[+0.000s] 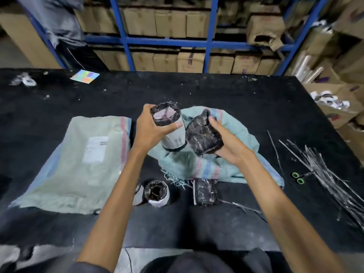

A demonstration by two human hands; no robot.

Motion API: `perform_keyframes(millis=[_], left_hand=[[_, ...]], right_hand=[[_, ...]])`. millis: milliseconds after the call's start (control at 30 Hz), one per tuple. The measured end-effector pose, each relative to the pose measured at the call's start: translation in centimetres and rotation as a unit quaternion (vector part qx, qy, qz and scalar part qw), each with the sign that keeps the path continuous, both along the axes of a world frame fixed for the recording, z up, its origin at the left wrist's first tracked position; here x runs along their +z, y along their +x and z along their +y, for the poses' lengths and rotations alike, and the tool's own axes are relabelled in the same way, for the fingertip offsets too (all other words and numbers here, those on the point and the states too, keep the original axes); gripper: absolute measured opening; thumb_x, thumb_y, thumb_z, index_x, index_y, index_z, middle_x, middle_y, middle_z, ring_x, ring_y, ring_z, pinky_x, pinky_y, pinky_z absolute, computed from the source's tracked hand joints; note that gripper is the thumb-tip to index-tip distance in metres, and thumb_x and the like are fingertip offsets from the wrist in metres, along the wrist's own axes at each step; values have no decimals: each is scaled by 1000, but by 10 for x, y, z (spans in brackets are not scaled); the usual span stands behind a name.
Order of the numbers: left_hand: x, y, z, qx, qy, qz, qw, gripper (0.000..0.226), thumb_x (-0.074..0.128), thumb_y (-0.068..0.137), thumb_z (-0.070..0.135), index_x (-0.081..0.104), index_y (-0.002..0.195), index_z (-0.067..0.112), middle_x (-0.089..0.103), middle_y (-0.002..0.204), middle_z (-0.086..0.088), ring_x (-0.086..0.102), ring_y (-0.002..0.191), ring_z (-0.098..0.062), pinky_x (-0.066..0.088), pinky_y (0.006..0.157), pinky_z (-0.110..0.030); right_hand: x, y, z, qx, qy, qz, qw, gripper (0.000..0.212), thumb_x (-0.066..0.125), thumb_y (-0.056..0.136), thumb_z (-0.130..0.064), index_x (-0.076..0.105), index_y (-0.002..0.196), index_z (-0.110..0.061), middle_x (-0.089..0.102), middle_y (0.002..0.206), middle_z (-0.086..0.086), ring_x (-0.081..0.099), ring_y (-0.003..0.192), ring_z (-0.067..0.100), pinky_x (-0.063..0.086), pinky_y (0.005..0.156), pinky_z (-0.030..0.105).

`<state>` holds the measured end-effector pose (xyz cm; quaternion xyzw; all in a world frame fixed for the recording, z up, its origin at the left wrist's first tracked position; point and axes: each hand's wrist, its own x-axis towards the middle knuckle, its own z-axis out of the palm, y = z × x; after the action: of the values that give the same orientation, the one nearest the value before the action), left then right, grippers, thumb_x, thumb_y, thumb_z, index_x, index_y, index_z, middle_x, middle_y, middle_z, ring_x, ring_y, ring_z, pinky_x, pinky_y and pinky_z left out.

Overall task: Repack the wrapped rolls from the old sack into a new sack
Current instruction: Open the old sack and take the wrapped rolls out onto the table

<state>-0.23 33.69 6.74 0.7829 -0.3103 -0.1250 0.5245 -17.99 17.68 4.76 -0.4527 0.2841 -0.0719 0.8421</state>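
At the left of the frame a pale green woven sack (pixel 78 162) lies flat and smooth on the black table (pixel 226 99), a white label on its face; it looks empty, so I take it for the new sack, with nothing packed into it yet. Just right of its lower corner, in the lower middle of the frame, a roll in black wrap with a white sleeve (pixel 156 193) stands on end on the table, and near it, further right, a second roll in black wrap (pixel 204 192) stands on the table too; both are out of any sack. Above them, at the centre, the left hand (pixel 151 129) has its fingers clenched around the top of a tall white-sleeved roll (pixel 171 131), holding it upright over the crumpled blue-green sack (pixel 232 166), which I judge to be the old one. Beside it the right hand (pixel 228 142) grasps a black-wrapped roll (pixel 202 136) from below, tilted, above that same sack. Whether more rolls remain inside the crumpled sack cannot be told. At the right edge lie green-handled scissors (pixel 297 178) and a spread of thin strips (pixel 323 170). By my reading the unloading is well under way, while the filling of the new sack is all still to do.
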Motion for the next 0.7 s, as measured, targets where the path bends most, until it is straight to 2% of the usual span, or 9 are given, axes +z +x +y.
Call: perform_keyframes(millis=[67,200,267,300,367,467,533,600,700], left_hand=[[7,-11,48,0,26,12,1000,74,92,57,51,50,112,22,65,101,15,63,90,5,47,71,-8],[-12,-33,157,-26,153,76,985,67,92,60,47,54,110,25,66,98,17,62,87,6,46,67,-14],[-38,-44,201,-52,214,111,969,69,94,57,47,57,111,26,67,101,16,64,91,0,46,67,-15],[-55,-49,218,-60,236,120,962,69,94,56,48,57,111,27,67,102,16,64,94,-3,46,68,-16],[-93,-60,248,-45,263,122,956,69,94,53,51,59,108,28,69,103,14,66,99,-8,49,73,-20],[-146,-68,272,22,283,85,955,87,91,45,61,57,117,27,72,108,8,67,102,-15,54,79,-32],[-169,-71,275,68,257,83,960,86,93,48,53,54,120,27,72,106,7,68,99,-17,56,78,-33],[-184,-72,273,108,214,94,966,81,94,51,43,51,118,27,70,106,5,67,100,-18,56,82,-35],[-196,-71,266,148,167,104,969,86,95,53,39,48,124,28,64,116,1,62,108,-19,53,92,-36]], right_hand=[[1,-6,37,31,23,-13,999,53,59,96,-37,51,142,-13,63,137,9,63,120,23,55,92,42],[-26,-28,108,169,-18,54,984,44,67,88,-20,56,131,-20,62,132,1,56,120,19,41,106,40],[-48,-36,137,274,-115,120,947,47,73,85,-26,59,130,-28,60,134,-4,50,127,15,32,110,37],[-60,-38,151,322,-159,154,921,50,76,83,-31,59,129,-33,62,131,-3,50,127,13,31,107,33],[-90,-36,182,376,-219,203,877,54,79,83,-33,55,130,-32,63,126,1,54,121,14,38,95,24],[-148,-27,220,323,-392,260,821,62,82,78,-41,51,130,-30,60,131,0,57,122,16,45,94,28],[-173,-22,238,278,-502,270,773,68,83,74,-44,49,131,-31,61,129,-2,57,120,21,49,93,34],[-189,-15,253,247,-563,279,738,72,84,73,-38,46,134,-28,57,131,-2,52,118,25,49,93,37],[-210,-5,270,215,-605,262,721,72,88,70,-25,46,129,-21,46,133,3,49,115,27,47,99,39]])
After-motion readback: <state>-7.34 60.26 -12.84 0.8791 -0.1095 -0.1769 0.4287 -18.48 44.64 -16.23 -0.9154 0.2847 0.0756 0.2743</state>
